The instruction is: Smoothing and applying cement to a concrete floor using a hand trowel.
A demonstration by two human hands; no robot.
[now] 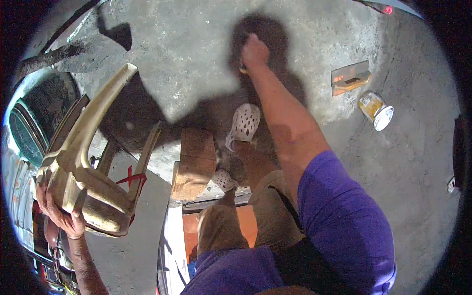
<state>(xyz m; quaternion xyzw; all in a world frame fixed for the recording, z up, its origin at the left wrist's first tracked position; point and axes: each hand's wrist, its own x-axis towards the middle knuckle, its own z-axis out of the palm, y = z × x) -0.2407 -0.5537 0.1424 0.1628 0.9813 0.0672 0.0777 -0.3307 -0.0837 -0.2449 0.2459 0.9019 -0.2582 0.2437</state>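
Note:
My left hand [59, 211] grips the edge of a worn beige plastic stool [105, 196], which is tipped over with its legs pointing away from me. A red strip [132, 178] is tied around one of the stool's legs. Far out in front, my right hand [255, 51] is closed in a fist over the grey concrete floor [187, 49], inside my own shadow. A small yellowish bit shows under that fist, but what it grips is mostly hidden.
A flat plastering trowel [339, 87] and a stained clear tub [371, 104] lie to the right. A brown block [194, 164] sits beside my white perforated clogs [246, 123]. Dark green basins [24, 132] and clutter line the left side.

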